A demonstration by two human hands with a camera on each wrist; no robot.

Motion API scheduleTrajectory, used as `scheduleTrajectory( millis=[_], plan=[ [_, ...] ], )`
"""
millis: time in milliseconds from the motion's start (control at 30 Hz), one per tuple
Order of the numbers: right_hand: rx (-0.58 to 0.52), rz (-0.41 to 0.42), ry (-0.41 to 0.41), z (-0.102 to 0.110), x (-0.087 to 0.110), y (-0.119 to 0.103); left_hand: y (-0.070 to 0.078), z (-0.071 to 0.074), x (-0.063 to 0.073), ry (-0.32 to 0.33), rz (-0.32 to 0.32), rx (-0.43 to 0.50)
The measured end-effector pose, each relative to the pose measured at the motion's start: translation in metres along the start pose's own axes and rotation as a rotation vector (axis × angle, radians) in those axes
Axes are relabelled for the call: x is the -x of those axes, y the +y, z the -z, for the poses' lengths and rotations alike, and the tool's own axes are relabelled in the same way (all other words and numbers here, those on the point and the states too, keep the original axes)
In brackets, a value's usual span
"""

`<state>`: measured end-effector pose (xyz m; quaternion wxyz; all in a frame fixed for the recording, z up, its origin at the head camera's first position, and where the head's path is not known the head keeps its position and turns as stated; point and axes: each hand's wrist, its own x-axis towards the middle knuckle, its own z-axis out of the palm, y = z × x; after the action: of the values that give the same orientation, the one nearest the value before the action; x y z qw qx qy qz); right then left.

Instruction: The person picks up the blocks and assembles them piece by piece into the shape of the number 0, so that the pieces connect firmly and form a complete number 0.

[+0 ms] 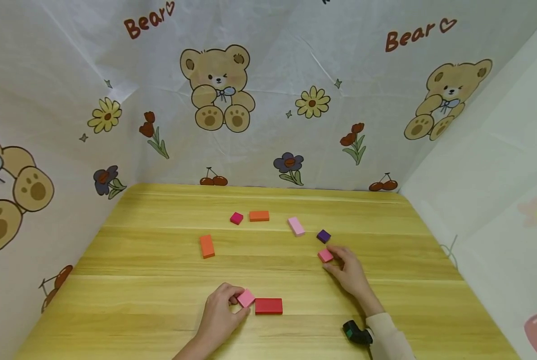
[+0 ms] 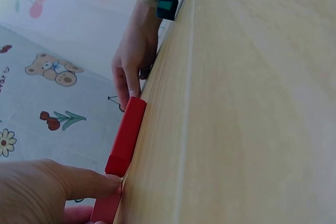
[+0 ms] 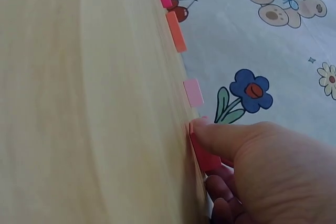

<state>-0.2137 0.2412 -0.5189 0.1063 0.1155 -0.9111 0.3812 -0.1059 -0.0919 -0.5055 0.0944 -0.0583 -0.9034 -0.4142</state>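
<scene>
Near the front of the table, my left hand (image 1: 219, 309) pinches a small pink square block (image 1: 246, 298) between thumb and fingers. A red rectangular block (image 1: 269, 306) lies flat just right of it, its end right at the pink block's corner. In the left wrist view the thumb lies along the pinched block (image 2: 107, 205), with the red block (image 2: 126, 135) beyond. Farther right, my right hand (image 1: 350, 272) holds another pink square block (image 1: 325, 255) by its edges, thumb on the near side. A dark purple block (image 1: 324, 236) lies just behind that one.
Towards the back lie a magenta block (image 1: 236, 218), an orange block (image 1: 259, 216) and a light pink block (image 1: 296, 226). Another orange block (image 1: 207, 246) is at left. Printed cloth walls enclose the wooden table (image 1: 160, 285). A black device (image 1: 357, 333) sits by the right wrist.
</scene>
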Motion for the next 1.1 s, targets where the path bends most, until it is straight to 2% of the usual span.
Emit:
scheduleTrajectory(
  millis=[233,500,733,1100],
  plan=[
    [0.003,-0.042,0.04,-0.0019,0.0006,-0.0019,-0.0005,0.0004,0.0003,-0.001,0.005,0.008],
    [0.02,-0.071,0.049,-0.0028,-0.0003,-0.0044,-0.0001,0.0006,0.0003,0.002,0.001,0.007],
    [0.041,-0.085,0.065,-0.0036,-0.0005,-0.0063,0.0008,0.0018,0.0005,-0.001,-0.001,0.009],
    [0.011,-0.097,0.088,-0.0015,0.0024,-0.0056,-0.0024,-0.0011,-0.001,-0.005,0.009,0.007]
  ],
)
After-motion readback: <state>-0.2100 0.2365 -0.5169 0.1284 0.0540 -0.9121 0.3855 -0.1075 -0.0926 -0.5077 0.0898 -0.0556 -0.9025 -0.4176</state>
